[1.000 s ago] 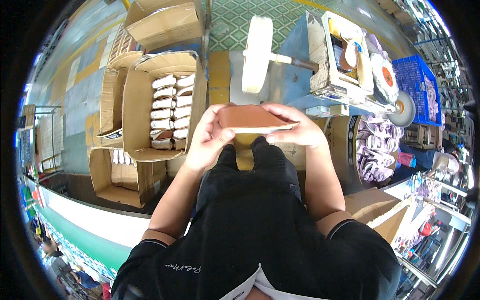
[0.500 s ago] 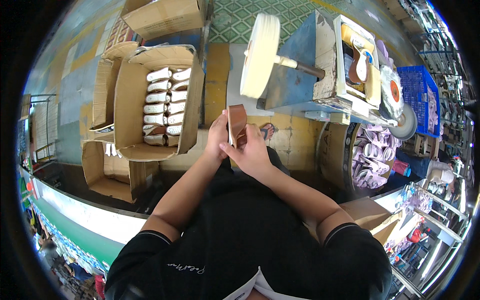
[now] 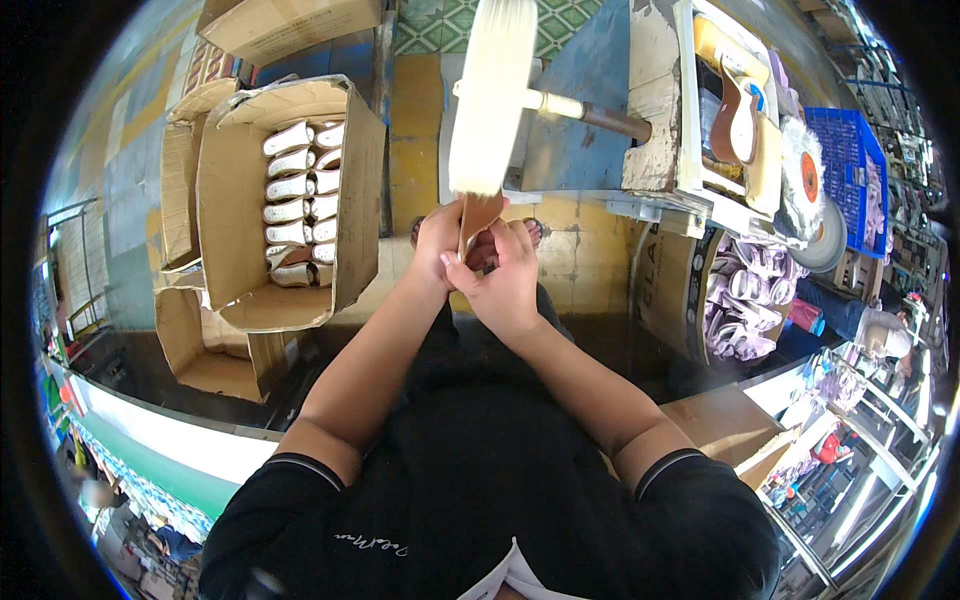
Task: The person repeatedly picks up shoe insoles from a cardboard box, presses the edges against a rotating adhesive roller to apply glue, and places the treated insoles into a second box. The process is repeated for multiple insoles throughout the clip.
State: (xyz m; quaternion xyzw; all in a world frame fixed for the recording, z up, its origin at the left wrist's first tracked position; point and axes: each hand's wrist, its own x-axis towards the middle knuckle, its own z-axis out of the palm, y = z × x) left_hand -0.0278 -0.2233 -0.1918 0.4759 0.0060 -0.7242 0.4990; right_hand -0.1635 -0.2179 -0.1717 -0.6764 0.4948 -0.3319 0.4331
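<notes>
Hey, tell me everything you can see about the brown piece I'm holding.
The brown piece looks smooth and leather-like, broader at its upper end in the picture and narrowing toward your body. Your left hand and right hand grip it from either side, fingers hiding much of it. Its far end lies right at the white wheel's near rim; whether they touch is unclear.

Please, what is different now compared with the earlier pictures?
The brown shoe sole turned from crosswise to pointing away from the person and moved forward to the near edge of the white wheel, perhaps touching it. The right hand came in beside the left hand. Neither let go. The white soles stay in the cardboard box.
</notes>
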